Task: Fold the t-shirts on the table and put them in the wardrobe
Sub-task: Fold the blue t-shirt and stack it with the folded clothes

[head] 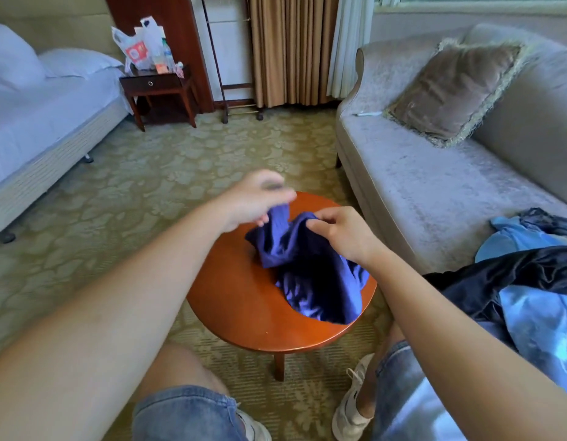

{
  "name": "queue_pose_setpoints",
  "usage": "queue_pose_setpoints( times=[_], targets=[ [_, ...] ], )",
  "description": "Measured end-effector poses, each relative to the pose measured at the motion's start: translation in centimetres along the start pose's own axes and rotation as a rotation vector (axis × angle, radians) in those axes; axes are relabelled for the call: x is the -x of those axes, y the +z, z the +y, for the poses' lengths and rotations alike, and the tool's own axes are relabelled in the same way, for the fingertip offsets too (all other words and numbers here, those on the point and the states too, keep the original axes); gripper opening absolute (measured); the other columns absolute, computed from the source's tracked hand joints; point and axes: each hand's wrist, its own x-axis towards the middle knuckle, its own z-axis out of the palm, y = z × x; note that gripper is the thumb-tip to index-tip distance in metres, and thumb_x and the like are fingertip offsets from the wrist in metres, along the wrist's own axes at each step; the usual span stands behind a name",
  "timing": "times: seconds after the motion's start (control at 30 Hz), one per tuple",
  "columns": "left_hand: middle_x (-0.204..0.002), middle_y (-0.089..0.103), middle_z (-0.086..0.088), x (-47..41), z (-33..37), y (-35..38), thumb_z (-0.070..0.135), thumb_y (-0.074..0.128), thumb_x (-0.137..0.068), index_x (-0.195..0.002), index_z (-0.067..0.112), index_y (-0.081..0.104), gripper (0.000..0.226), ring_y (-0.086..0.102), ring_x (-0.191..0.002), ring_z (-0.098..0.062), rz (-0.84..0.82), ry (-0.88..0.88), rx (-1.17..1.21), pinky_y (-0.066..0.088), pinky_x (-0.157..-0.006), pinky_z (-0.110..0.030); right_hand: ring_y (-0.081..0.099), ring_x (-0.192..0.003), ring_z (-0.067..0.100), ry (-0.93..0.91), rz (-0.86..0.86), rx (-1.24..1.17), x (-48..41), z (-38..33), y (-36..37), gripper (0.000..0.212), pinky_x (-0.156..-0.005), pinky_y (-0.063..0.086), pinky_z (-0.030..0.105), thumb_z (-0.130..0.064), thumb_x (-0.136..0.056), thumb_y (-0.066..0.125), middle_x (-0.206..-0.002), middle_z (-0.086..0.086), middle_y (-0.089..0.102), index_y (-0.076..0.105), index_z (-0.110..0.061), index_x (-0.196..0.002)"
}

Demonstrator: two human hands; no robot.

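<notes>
Though the left hand (pixel 253 198) is blurred, it grips the t-shirt (pixel 307 272)

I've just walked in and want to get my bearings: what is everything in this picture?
t-shirt: one, dark blue, crumpled on the table
table: one, reddish wood, round, before the person
clothes pile: one, light blue and navy, on the sofa
sofa: one, grey, right side
cushion: one, brown, on the sofa
bed: one, white, left side
nightstand: one, dark wood, beside the bed
plastic bags: a few, white, on the nightstand
left hand: one, pinching the t-shirt
right hand: one, gripping the t-shirt
</notes>
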Motion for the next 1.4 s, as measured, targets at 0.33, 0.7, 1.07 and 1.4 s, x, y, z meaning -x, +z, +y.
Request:
queue_pose_setpoints(
  times=[0.33,0.7,1.07,1.4],
  targets=[
    [-0.076,0.045,-0.007,-1.4,-0.7,2.5,0.027,0.060,-0.096,-0.078,0.012,0.057,0.023,0.043,-0.065,-0.018,-0.202,0.035,-0.251,0.040,-0.058,-0.024,0.041,-0.057,0.008,0.082,-0.167,0.139,0.3,1.9,-4.4,0.025,-0.059,0.034,0.025,-0.011,-0.086,0.067,-0.062,-0.004,0.047,0.054,-0.010,-0.064],
    [-0.079,0.050,-0.011,-3.4,-3.6,2.2,0.022,0.056,-0.098,-0.089,0.010,0.058,0.015,0.051,-0.065,-0.021,0.265,-0.029,-0.030,0.046,-0.056,-0.025,0.037,-0.044,0.018,0.298,-0.080,0.025,-1.7,4.8,-3.9,0.045,-0.047,0.036,0.023,-0.028,-0.094,0.064,-0.046,0.000,0.037,0.043,-0.013,-0.057],
    [-0.097,0.058,-0.016,-1.6,-2.4,-0.9,-0.015,0.059,-0.085,-0.105,-0.001,0.058,0.024,0.060,-0.089,-0.020,0.388,-0.162,0.684,0.057,-0.063,-0.016,0.049,-0.076,0.023,0.317,0.273,-0.690,-3.3,3.3,-1.9,0.017,-0.072,0.038,0.038,-0.023,-0.081,0.072,-0.075,0.007,0.059,0.067,-0.016,-0.065],
    [-0.103,0.062,-0.015,2.8,-1.5,-7.4,0.014,0.064,-0.094,-0.117,0.002,0.055,0.028,0.068,-0.054,-0.011,0.638,-0.077,0.507,0.058,-0.064,-0.019,0.046,-0.069,0.017,0.274,0.498,-0.779,-3.0,-1.5,-3.8,0.025,-0.061,0.037,0.029,-0.018,-0.094,0.060,-0.070,0.004,0.048,0.053,-0.019,-0.070]
  ],
)
